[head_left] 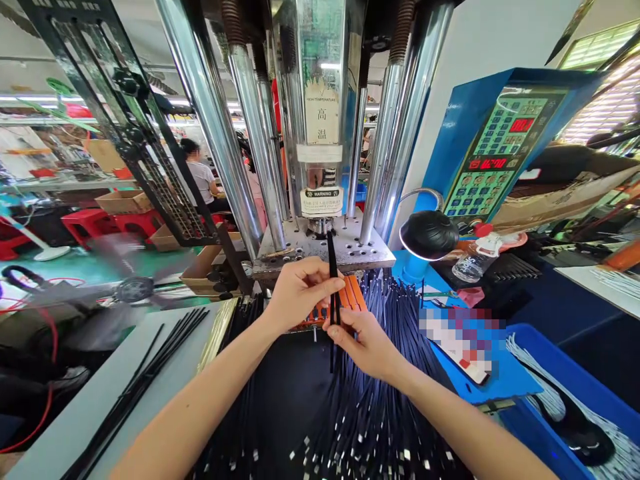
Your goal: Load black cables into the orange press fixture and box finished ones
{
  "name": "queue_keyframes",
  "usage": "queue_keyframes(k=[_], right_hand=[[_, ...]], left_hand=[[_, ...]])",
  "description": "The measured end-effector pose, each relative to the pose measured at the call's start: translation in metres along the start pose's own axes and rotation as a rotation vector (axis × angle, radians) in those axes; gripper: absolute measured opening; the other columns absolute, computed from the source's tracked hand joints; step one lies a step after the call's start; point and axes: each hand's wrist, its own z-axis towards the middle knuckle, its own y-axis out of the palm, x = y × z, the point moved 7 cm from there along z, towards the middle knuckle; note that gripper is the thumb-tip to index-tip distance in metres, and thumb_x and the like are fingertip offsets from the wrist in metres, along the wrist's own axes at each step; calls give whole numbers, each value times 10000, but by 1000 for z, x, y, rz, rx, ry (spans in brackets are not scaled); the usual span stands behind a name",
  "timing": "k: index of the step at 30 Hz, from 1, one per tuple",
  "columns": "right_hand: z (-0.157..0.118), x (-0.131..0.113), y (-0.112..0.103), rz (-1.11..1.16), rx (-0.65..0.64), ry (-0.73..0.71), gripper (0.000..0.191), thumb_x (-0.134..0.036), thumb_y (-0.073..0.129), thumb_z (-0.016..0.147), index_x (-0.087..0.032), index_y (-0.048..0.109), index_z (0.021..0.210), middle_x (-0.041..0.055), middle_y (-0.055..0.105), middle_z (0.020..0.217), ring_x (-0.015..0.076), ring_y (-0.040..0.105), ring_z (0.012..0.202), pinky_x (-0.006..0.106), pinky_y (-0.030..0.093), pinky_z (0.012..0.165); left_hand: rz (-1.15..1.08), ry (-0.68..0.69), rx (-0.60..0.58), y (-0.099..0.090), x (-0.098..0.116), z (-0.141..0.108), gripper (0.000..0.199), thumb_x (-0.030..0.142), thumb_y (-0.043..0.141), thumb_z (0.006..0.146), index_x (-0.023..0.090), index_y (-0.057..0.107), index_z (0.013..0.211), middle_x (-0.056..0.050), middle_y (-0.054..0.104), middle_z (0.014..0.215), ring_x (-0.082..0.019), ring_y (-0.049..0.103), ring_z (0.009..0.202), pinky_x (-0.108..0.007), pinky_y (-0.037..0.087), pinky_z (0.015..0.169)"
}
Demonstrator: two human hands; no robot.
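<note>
Upright in front of the machine is a black strip [333, 257], pinched by both hands. My left hand [303, 291] grips it higher up, thumb and fingers pressed together. Lower down, my right hand [361, 337] holds the same strip, its fingers closed. The strip's lower end hangs below my right hand. Behind the hands, an orange slotted fixture [354, 295] is partly hidden by them. The machine's metal plate [370, 252] lies just beyond, under a clear guard with a warning label [321, 202].
Many black cords [395, 333] with shiny tips spread at the right. More black strips [145, 373] lie on a grey board at the left. A black lamp [429, 235], a plastic bottle [473, 263] and a blue tray [565, 360] stand right. A seated person [201, 177] is behind.
</note>
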Motion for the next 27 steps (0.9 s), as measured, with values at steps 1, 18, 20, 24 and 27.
queue_keyframes(k=[1,18,20,24,27], right_hand=[[-5,3,3,-33,-31,5,201,-295,521,928,-188,582,769,-32,506,629,107,431,563,213,320,536],[63,118,-79,-298,324,163,350,-295,622,807,-180,475,511,-39,463,481,98,378,489,231,276,488],[65,116,-74,-309,271,151,312,-277,617,819,-167,545,536,-29,515,500,102,428,502,223,309,505],[65,116,-71,-346,179,123,196,-217,615,827,-174,688,650,2,636,601,138,561,597,228,394,605],[62,122,-73,-360,178,110,125,-172,642,805,-209,761,807,23,711,785,165,626,741,242,440,717]], left_hand=[[13,23,-4,0,2,2,319,421,767,742,135,629,710,47,521,535,-69,528,418,-178,443,423],[784,301,-317,59,-79,-17,123,211,626,865,170,608,980,-55,683,971,-187,661,906,-331,524,836],[931,358,-510,70,-98,-32,252,229,572,910,186,603,1156,-102,642,1243,-241,595,1176,-441,441,1041],[1125,338,-595,75,-110,-43,391,228,412,986,147,496,1359,-154,527,1414,-250,484,1330,-548,268,1167],[1188,314,-620,77,-110,-44,479,311,403,997,100,420,1426,-190,447,1472,-275,406,1391,-570,238,1172]])
